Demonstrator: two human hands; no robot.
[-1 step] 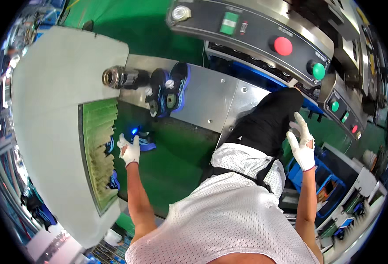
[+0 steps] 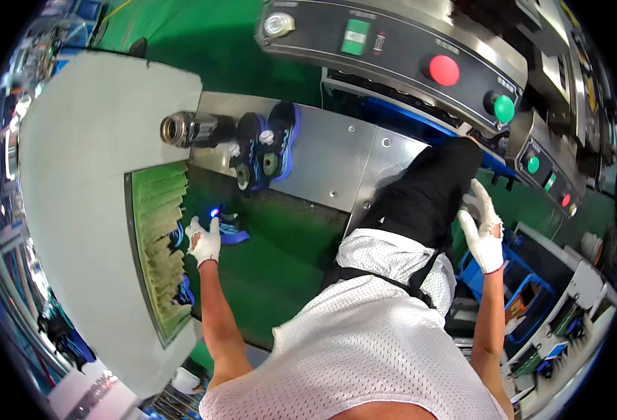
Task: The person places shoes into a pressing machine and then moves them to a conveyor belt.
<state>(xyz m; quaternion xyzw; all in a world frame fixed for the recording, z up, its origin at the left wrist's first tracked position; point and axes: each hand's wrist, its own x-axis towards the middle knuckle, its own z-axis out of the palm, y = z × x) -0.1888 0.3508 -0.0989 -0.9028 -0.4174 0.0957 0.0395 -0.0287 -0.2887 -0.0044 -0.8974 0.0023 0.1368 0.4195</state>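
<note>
Item: one blue-soled shoe, on the green belt just beside our left hand; grip released, spread wide.
Paired shoes: side by side on the metal tabletop, seemingly parked off the belt.
Our right hand: grip loose, holding nothing.

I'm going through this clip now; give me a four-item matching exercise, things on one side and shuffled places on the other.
Things
1. left hand
2. right hand
3. two upper shoes
4. large red button

Places
A. on the metal plate
B. on the dark control panel
C. near a blue-soled shoe
D. near the blue crate

Pairs: 1-C, 2-D, 3-A, 4-B
</note>
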